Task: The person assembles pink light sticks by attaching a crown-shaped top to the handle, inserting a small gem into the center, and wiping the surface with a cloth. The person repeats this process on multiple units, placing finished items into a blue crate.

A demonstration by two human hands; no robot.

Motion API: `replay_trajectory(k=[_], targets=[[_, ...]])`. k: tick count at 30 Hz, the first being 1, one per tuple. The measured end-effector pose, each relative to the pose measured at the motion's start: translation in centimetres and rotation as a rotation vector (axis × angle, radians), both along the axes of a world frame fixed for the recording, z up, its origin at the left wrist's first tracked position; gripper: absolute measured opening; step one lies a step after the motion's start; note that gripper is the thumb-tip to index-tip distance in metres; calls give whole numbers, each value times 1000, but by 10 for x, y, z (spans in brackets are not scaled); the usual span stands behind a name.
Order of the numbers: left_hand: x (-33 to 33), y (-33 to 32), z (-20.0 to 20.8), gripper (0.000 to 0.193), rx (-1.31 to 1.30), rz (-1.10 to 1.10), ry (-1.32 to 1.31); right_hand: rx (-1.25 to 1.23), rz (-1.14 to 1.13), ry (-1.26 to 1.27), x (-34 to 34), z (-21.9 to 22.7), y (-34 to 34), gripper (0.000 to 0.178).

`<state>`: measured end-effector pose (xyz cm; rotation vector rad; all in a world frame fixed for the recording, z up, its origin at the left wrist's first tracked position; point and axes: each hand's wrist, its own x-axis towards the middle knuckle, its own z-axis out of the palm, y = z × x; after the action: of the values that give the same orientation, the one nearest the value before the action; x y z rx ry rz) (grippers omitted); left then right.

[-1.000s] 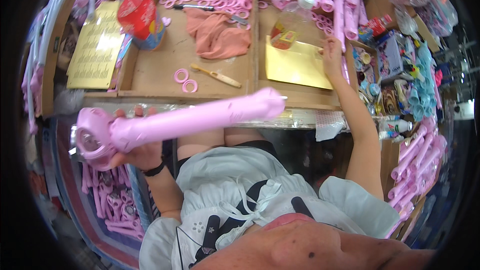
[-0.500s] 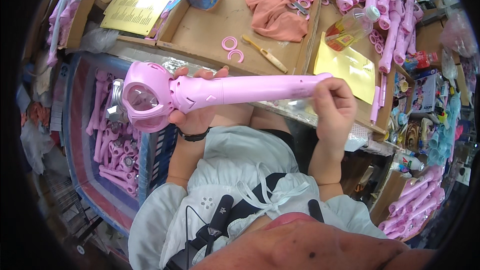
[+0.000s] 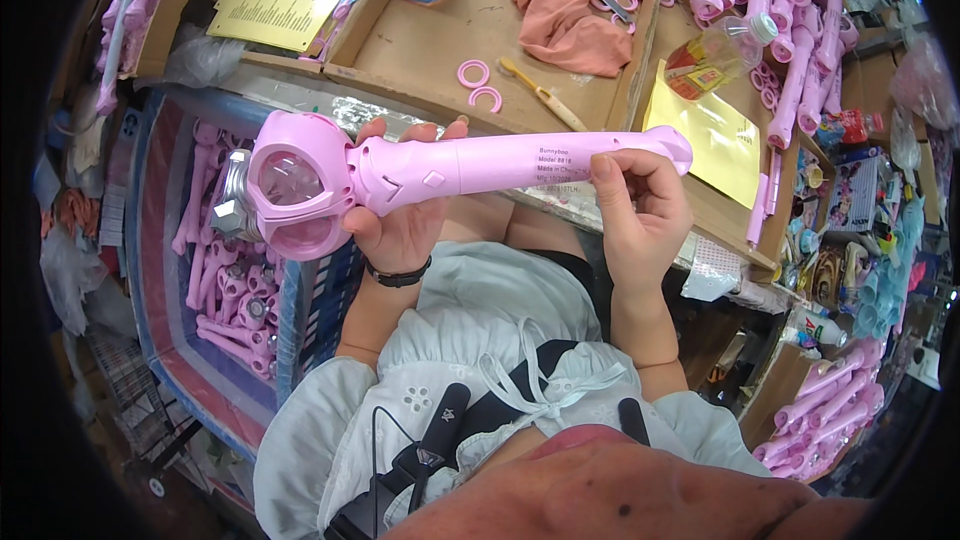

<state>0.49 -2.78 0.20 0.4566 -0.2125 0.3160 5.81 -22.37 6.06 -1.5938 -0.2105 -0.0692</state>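
At the near side of the brown cardboard tray [image 3: 420, 50], the left hand [image 3: 408, 235] grips the round-headed pink plastic wand [image 3: 490, 162] while the right hand [image 3: 645, 210] pinches its right end, seemingly smoothing the small dark print [image 3: 557, 166], the next stroke calling for steady support.

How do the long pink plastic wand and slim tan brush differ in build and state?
The long pink plastic wand is thick with a bulbous, windowed head; the slim tan brush has a narrow handle.
The left hand holds the wand and the right hand touches it; the brush lies in the shallow brown tray.
Both are elongated.
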Motion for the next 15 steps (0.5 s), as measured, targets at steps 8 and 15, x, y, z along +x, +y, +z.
replay_trajectory(k=[8, 15], targets=[[0, -2, 2, 86, -29, -10, 43, -8, 1, -2, 0, 0, 0, 10], [0, -1, 3, 86, -32, -23, 52, -22, -16, -23, 1, -5, 2, 11]])
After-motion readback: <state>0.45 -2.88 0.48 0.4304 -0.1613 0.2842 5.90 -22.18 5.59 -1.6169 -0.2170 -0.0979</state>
